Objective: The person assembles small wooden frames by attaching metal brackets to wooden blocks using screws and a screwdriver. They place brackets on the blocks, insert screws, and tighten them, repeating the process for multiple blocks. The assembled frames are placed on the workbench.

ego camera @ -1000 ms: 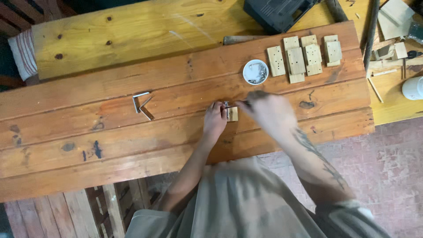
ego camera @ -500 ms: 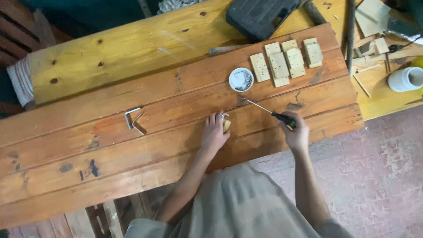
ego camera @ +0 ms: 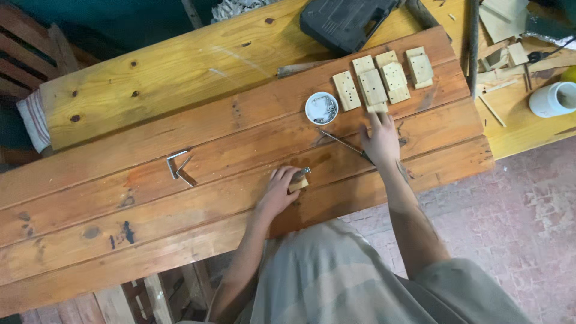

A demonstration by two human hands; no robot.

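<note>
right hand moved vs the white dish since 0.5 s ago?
Yes. The right hand has moved up the bench toward the wooden blocks, now level with the white dish, with the screwdriver under it.

left hand (ego camera: 281, 191): resting on small wooden block (ego camera: 298, 183)
right hand (ego camera: 380, 139): flat on tabletop (ego camera: 150, 192), over screwdriver (ego camera: 343, 144)
white dish (ego camera: 321, 108): holds screws

Single head-worn view, looking steeply down from above, fairly high over wooden workbench (ego camera: 180, 198), forearms entering from below
</note>
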